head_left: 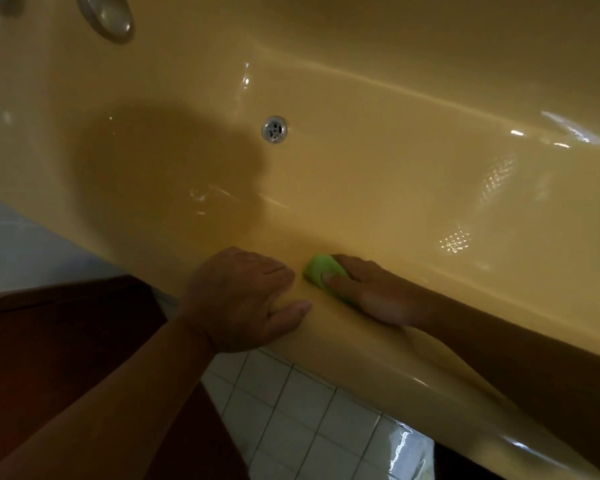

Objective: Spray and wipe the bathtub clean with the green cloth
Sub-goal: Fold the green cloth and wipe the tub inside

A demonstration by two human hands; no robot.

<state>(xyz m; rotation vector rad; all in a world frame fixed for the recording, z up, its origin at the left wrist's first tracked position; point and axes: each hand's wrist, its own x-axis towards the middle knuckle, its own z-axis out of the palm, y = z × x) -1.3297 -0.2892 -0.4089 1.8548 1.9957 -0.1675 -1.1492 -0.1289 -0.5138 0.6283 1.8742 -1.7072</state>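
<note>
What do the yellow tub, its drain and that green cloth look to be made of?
Bathtub: glossy enamel or acrylic, judging by the sharp light reflections. Drain: likely chromed metal, silvery and shiny. Green cloth: soft matte fabric, possibly microfibre; too blurred to tell.

The left hand (243,299) is laid on the near rim of a bathtub (395,185). Just to its right, a cloth (321,268) is held under the right hand (371,292) against the tub's inner wall. The drain (274,129) is set in the floor beyond; tiles (309,427) are seen below the rim.

Bare left hand (243,299), bare right hand (373,296)
</note>
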